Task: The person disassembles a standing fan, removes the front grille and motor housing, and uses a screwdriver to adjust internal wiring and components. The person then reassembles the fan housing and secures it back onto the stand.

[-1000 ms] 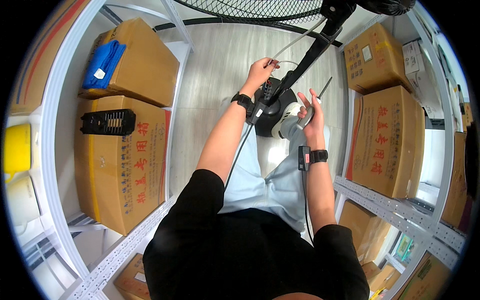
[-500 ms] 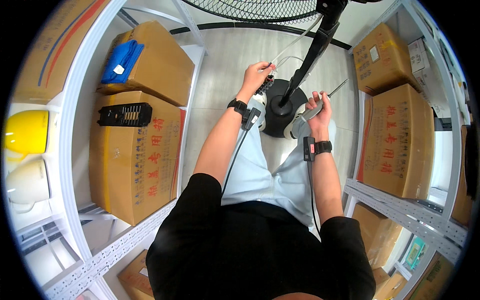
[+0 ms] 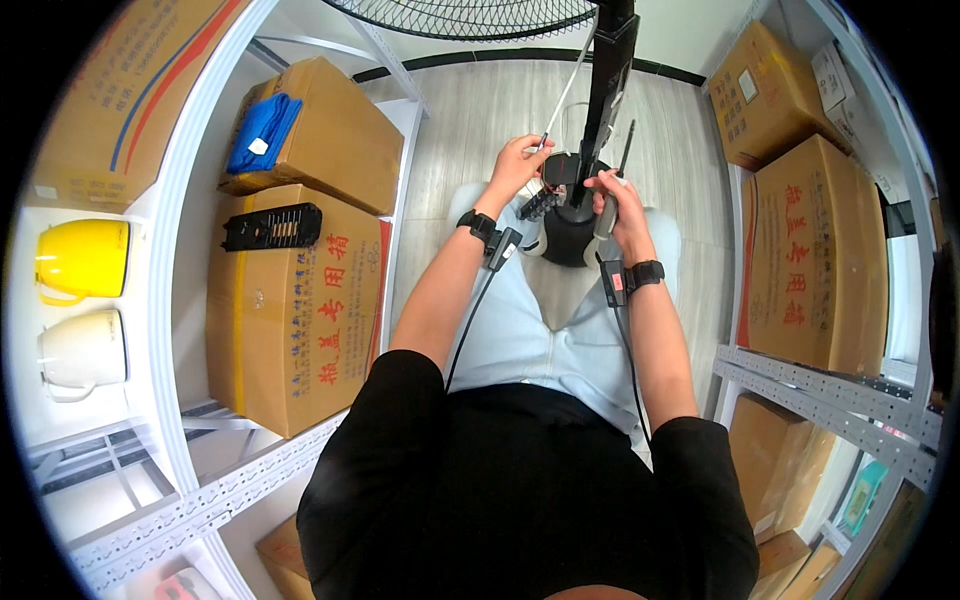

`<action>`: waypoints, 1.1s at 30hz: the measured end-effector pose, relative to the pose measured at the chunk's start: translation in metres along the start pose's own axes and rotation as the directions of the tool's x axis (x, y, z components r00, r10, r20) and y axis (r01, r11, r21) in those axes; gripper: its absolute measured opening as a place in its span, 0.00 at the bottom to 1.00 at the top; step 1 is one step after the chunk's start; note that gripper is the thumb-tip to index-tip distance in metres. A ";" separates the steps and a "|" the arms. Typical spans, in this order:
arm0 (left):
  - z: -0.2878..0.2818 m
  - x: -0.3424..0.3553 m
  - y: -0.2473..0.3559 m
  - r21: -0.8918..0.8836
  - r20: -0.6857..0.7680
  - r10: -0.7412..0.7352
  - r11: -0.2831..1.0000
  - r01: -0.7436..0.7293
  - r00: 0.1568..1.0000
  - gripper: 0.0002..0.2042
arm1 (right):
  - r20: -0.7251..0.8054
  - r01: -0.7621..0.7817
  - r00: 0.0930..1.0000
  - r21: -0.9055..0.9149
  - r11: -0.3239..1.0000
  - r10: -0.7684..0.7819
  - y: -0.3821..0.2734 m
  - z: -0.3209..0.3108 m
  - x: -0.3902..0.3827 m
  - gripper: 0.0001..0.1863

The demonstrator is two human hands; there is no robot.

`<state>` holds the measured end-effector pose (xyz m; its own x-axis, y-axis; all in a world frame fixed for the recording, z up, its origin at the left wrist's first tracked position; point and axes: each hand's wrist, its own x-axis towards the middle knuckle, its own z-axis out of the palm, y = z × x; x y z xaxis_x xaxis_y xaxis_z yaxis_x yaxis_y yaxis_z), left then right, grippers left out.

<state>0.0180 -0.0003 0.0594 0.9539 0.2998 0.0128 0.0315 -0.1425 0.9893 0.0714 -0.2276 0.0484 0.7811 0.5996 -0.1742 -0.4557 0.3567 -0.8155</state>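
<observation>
A pale cord (image 3: 569, 85) was pinched in the left hand's (image 3: 514, 168) nearly closed fingers, left of the black fan pole (image 3: 607, 90); a grey-handled screwdriver (image 3: 605, 220) was gripped by the curled right hand (image 3: 624, 204).

The grille (image 3: 460, 18) is formed of thin black wire, while the pole (image 3: 612, 75) is finished in smooth, faintly glossy black. The cable (image 3: 573, 80) is sheathed in smooth pale plastic; the tool (image 3: 605, 220) is fitted with a grey plastic-looking handle and dark metal shaft. The boxes (image 3: 335, 135) are made of matt cardboard, the mugs (image 3: 85, 255) glazed glossy, the shelves (image 3: 200, 510) built of painted metal. Wood grain is shown on the smooth floor (image 3: 455, 115).
</observation>
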 end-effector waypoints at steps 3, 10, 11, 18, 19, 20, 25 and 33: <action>0.007 -0.010 0.001 0.163 -0.018 0.076 0.984 -0.072 0.997 0.14 | -0.023 -0.032 0.999 -0.033 0.999 0.031 -0.001 0.001 -0.004 0.11; 0.010 -0.007 -0.004 0.572 -0.194 0.191 0.819 -0.047 0.962 0.19 | -0.058 -0.012 0.998 0.068 0.998 0.016 -0.004 -0.004 -0.006 0.11; 0.007 -0.004 -0.007 0.570 -0.215 0.206 0.820 -0.048 0.955 0.18 | -0.064 -0.013 0.998 0.072 0.997 0.018 -0.005 -0.004 -0.006 0.11; -0.022 0.011 -0.029 0.350 -0.151 0.031 0.936 0.024 0.988 0.16 | -0.060 -0.008 0.998 0.112 0.994 0.015 -0.005 -0.007 -0.004 0.11; -0.021 0.009 -0.029 0.270 -0.120 -0.037 0.961 0.068 0.992 0.18 | -0.059 -0.007 0.998 0.117 0.993 0.014 -0.006 -0.007 -0.004 0.11; -0.022 0.010 -0.032 0.364 -0.143 0.004 0.930 0.049 0.990 0.19 | -0.067 -0.012 0.998 0.122 0.992 0.020 -0.007 -0.008 -0.004 0.11; -0.029 0.014 -0.044 0.408 -0.203 0.111 0.913 -0.019 0.973 0.18 | -0.061 -0.022 0.998 0.149 0.989 0.031 -0.006 -0.006 -0.003 0.10; -0.041 0.024 -0.066 0.619 -0.167 0.150 0.785 -0.015 0.975 0.11 | -0.072 -0.032 0.996 0.152 0.988 0.044 -0.012 -0.003 -0.006 0.10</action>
<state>0.0264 0.0554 0.0006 0.8847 0.4281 0.1846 0.1956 -0.7003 0.6866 0.0734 -0.2381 0.0577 0.7893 0.5612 -0.2492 -0.5403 0.4419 -0.7162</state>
